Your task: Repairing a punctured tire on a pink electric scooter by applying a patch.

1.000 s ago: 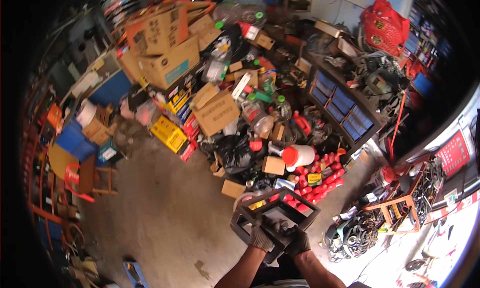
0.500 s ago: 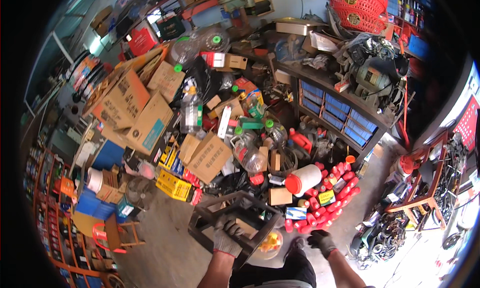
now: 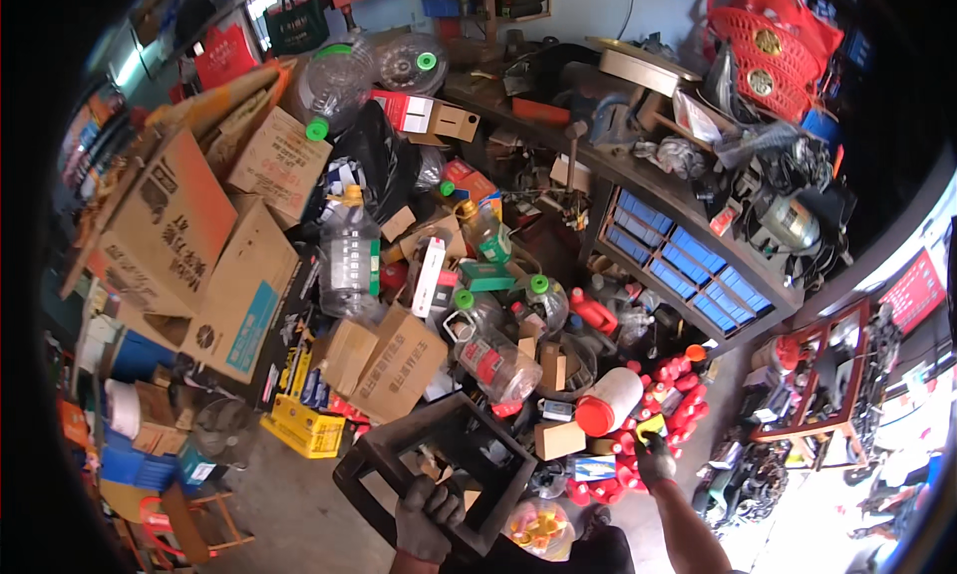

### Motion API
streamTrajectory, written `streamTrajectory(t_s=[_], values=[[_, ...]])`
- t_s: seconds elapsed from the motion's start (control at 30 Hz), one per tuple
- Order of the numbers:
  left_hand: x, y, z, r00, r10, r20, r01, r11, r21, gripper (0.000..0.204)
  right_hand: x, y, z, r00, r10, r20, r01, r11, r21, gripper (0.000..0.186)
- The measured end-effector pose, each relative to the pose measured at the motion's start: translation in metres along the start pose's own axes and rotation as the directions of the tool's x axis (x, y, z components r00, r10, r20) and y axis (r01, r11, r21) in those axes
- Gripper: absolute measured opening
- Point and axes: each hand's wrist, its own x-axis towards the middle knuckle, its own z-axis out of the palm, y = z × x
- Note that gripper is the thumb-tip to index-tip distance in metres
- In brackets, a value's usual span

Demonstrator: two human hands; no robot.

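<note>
My left hand [image 3: 423, 522], in a grey work glove, is closed round a bar of a dark, open box-shaped frame [image 3: 485, 522]. This frame, which looks like a bare stool frame, is held tilted in front of my legs. To the right, my gloved right hand [image 3: 655, 461] reaches among red bottles [image 3: 688, 405], its fingers at the near edge of a small yellow box [image 3: 651, 426]. They appear closed on that edge, partly hidden by the glove. Beside it lie a white jar with a red lid [image 3: 610, 402] and a blue-and-white box [image 3: 594, 468].
A brown carton [image 3: 401, 365], a clear jug [image 3: 498, 360] and a yellow crate [image 3: 304, 427] lie in the heap ahead. A clear tub with yellow things [image 3: 539, 526] is by my feet. A dark bench [image 3: 568, 153] with blue drawers [image 3: 688, 255] stands behind; a wooden rack [image 3: 822, 385] is at right.
My right hand has moved forward from beside my leg to the yellow box on the red bottles. My left hand still grips the dark frame, now lower left in view. The whole view has shifted.
</note>
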Motion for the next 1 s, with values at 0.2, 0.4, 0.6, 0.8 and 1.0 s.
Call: streamTrajectory(t_s=[0.2,0.4,0.6,0.8,1.0], values=[[0.043,0.041,0.039,0.978,-0.001,-0.210,0.029,0.991,0.131,0.028,0.230,-0.190,-0.018,0.571,-0.771,-0.280,0.517,0.603,-0.607,0.061],[0.074,0.086,0.088,0.968,-0.022,-0.251,0.050,0.993,0.107,0.031,0.405,-0.435,-0.115,0.471,-0.859,-0.201,0.412,0.416,-0.811,0.054],[0.162,0.109,0.149,0.988,-0.042,-0.147,0.046,0.999,0.024,0.029,0.539,-0.520,-0.143,0.476,-0.862,0.173,0.322,-0.012,-0.947,0.060],[0.292,0.115,0.196,0.994,-0.052,0.099,0.053,0.999,-0.012,0.031,0.535,-0.533,-0.159,0.363,-0.930,0.053,0.465,0.131,-0.876,0.048],[0.413,0.113,0.240,0.983,-0.025,0.180,0.023,1.000,0.016,0.025,0.529,-0.540,-0.151,0.135,-0.989,0.058,0.563,0.029,-0.826,0.079]])
